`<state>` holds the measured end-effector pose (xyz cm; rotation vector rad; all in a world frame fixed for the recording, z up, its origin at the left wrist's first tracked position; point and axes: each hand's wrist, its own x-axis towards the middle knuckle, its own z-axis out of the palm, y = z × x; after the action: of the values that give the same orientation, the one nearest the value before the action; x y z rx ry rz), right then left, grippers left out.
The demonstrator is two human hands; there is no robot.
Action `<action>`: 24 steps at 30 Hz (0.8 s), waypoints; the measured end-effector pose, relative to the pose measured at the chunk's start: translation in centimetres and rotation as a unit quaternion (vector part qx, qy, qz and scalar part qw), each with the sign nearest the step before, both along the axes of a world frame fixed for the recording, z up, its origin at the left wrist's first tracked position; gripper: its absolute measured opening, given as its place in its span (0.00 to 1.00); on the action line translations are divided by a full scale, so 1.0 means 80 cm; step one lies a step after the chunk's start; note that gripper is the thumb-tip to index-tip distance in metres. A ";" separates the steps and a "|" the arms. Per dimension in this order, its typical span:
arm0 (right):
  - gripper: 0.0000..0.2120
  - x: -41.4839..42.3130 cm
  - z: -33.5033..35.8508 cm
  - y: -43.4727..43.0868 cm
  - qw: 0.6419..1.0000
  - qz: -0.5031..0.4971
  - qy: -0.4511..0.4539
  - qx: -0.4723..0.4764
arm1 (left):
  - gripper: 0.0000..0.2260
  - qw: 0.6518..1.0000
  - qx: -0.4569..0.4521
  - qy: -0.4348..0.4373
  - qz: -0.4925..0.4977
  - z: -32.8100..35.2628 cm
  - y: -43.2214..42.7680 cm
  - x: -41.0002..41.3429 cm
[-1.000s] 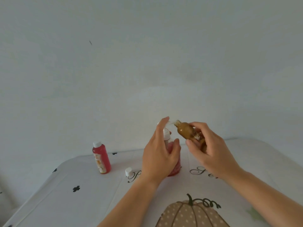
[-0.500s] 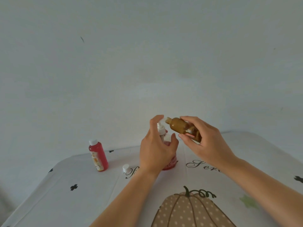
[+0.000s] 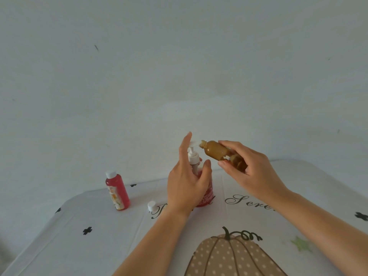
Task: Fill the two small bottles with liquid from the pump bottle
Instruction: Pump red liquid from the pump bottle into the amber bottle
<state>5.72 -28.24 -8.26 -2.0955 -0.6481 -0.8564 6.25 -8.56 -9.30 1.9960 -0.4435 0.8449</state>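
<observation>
The pump bottle (image 3: 207,194), red with a white pump, stands on the table at centre. My left hand (image 3: 186,181) is in front of it, fingers straight up with the tips at the pump head and the thumb beside the bottle's neck. My right hand (image 3: 251,174) grips a small amber bottle (image 3: 216,151), uncapped and tilted almost flat, its mouth touching the pump's nozzle. A second small bottle (image 3: 117,191), red with a white cap and a label, stands upright to the left.
A loose white cap (image 3: 151,205) lies on the tablecloth (image 3: 83,246) between the red bottle and the pump bottle. The cloth is white with black clovers, script lettering and a dotted pumpkin print near me. A plain wall rises behind the table's far edge.
The pump head has come up and my left fingers have straightened with it. My right hand has kept the amber bottle's mouth at the nozzle, now tilted flatter.
</observation>
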 end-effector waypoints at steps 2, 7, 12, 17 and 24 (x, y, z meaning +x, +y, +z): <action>0.21 0.001 -0.001 0.000 1.000 0.000 -0.002 -0.006 | 0.35 1.000 0.005 0.004 -0.001 0.000 0.000 -0.001; 0.21 0.000 0.000 0.001 1.000 -0.007 -0.006 -0.007 | 0.34 0.999 0.025 0.009 0.028 0.001 -0.005 -0.002; 0.20 0.000 -0.001 -0.001 1.000 -0.006 -0.002 -0.021 | 0.28 0.999 0.027 0.009 0.031 0.004 -0.004 0.005; 0.21 0.000 -0.002 0.002 1.000 0.017 0.016 0.003 | 0.32 1.000 0.015 0.026 0.004 0.003 -0.002 0.001; 0.17 0.003 -0.003 -0.014 0.999 0.024 0.046 0.013 | 0.34 0.983 0.181 -0.022 0.006 0.027 0.029 0.001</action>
<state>5.99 -29.35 -8.52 -2.0746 -0.6315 -0.7340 6.32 -6.25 -7.16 2.3172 -0.6492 0.8638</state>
